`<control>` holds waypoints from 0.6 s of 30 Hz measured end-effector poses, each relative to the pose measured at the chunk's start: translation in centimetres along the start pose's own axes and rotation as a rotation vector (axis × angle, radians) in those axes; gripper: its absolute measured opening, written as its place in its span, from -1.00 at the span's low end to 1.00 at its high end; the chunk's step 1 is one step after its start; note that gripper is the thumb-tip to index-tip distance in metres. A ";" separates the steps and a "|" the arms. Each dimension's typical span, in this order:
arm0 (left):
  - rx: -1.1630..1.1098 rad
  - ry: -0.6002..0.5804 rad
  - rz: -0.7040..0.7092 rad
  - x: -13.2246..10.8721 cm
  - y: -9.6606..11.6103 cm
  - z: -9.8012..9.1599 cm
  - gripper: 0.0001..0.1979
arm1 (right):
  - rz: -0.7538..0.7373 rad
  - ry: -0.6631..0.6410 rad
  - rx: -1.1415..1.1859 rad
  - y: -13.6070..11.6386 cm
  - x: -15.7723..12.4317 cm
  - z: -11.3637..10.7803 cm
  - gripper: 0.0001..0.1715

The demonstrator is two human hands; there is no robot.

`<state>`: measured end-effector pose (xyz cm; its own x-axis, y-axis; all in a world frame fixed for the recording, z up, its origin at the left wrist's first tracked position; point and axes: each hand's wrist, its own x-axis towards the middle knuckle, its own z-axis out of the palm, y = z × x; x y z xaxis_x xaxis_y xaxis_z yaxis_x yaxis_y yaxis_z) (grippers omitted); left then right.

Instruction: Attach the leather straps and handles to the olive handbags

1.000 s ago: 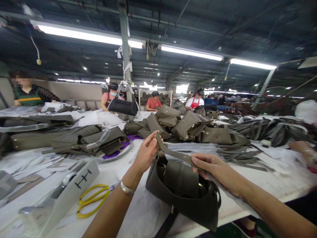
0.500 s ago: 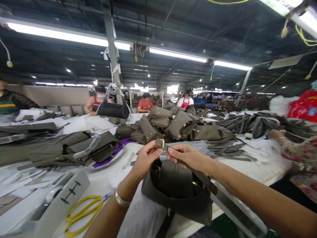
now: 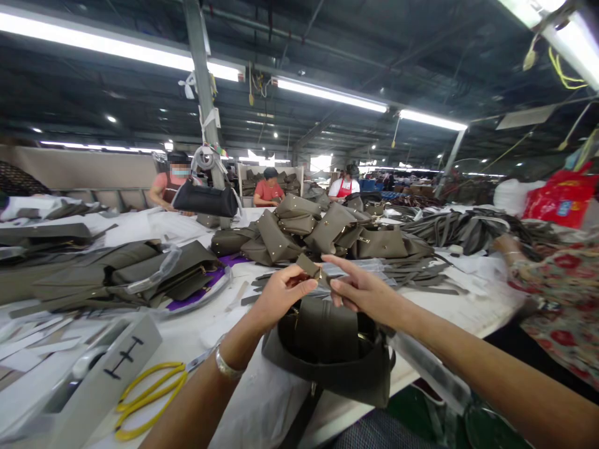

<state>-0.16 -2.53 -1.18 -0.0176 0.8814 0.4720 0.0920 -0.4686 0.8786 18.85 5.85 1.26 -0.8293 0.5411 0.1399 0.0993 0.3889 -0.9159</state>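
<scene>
Between my two hands is an olive-grey strap (image 3: pixel 309 266) with a small gold buckle (image 3: pixel 320 274) near its end. My left hand (image 3: pixel 281 293) pinches the strap from the left, thumb against the buckle side. My right hand (image 3: pixel 358 288) grips the strap just right of the buckle, with its index finger stretched out above it. Below them an open olive-grey handbag (image 3: pixel 327 374) stands on the table, its zips showing inside. A dark strap hangs from the bag's front.
Yellow-handled scissors (image 3: pixel 150 393) and a marked white box (image 3: pixel 107 380) lie to the left. Handbags (image 3: pixel 327 224) are piled ahead, with more bags (image 3: pixel 154 271) at left. Loose straps (image 3: pixel 449 231) heap at right, beside a co-worker's flowered sleeve (image 3: pixel 561 299).
The strap's end now sticks up further beyond the buckle. My right index finger has straightened away from the strap. The view has shifted slightly.
</scene>
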 end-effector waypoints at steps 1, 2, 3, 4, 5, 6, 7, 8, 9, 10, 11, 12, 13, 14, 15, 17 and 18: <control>-0.019 -0.072 0.010 0.0 0.0 0.4 -0.73 | -0.037 0.025 0.012 -0.2 0.1 0.0 -0.22; -0.030 -0.136 0.025 0.1 0.0 0.8 -0.73 | -0.065 0.046 0.011 -0.5 0.2 0.0 -0.24; -0.022 -0.174 0.041 0.1 0.0 1.2 -0.73 | -0.083 0.069 -0.019 -0.8 0.4 0.0 -0.26; 0.010 -0.178 0.058 0.2 0.0 1.6 -0.74 | -0.099 0.103 -0.095 -1.1 0.6 0.1 -0.28; 0.063 -0.150 0.075 0.3 -0.1 1.9 -0.75 | -0.119 0.152 -0.224 -1.4 0.7 0.2 -0.28; 0.135 -0.098 0.092 0.4 -0.1 2.1 -0.77 | -0.143 0.208 -0.395 -1.7 0.7 0.4 -0.27; 0.217 -0.033 0.112 0.5 -0.2 2.3 -0.79 | -0.170 0.255 -0.582 -1.8 0.6 0.5 -0.25; 0.298 0.031 0.134 0.5 -0.3 2.4 -0.80 | -0.194 0.298 -0.759 -1.9 0.6 0.7 -0.22; 0.369 0.084 0.157 0.6 -0.5 2.5 -0.80 | -0.214 0.335 -0.901 -1.9 0.5 0.9 -0.22; 0.424 0.121 0.179 0.7 -0.6 2.5 -0.79 | -0.231 0.363 -0.998 -1.7 0.5 1.1 -0.24; 0.459 0.146 0.193 0.8 -0.7 2.6 -0.78 | -0.251 0.381 -1.051 -1.5 0.4 1.2 -0.29; 0.474 0.159 0.196 0.9 -0.8 2.7 -0.77 | -0.279 0.393 -1.073 -1.3 0.5 1.3 -0.35; 0.472 0.157 0.186 1.0 -0.9 2.9 -0.78 | -0.317 0.397 -1.073 -1.2 0.5 1.3 -0.41; 0.457 0.135 0.167 1.1 -1.0 3.1 -0.81 | -0.366 0.399 -1.054 -1.2 0.6 1.3 -0.45; 0.430 0.091 0.144 1.2 -1.1 3.2 -0.83 | -0.419 0.401 -1.012 -1.3 0.7 1.3 -0.48; 0.352 -0.057 0.100 1.5 -1.3 3.7 -0.83 | -0.495 0.430 -0.838 -2.2 0.9 1.2 -0.49; 0.317 -0.141 0.080 1.6 -1.4 3.9 -0.82 | -0.510 0.453 -0.698 -3.0 0.9 1.1 -0.47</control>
<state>3.53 -0.27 -1.92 0.1374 0.8524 0.5044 0.3927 -0.5144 0.7624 17.20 4.42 3.73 -0.5879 0.3634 0.7227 0.2112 0.9314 -0.2966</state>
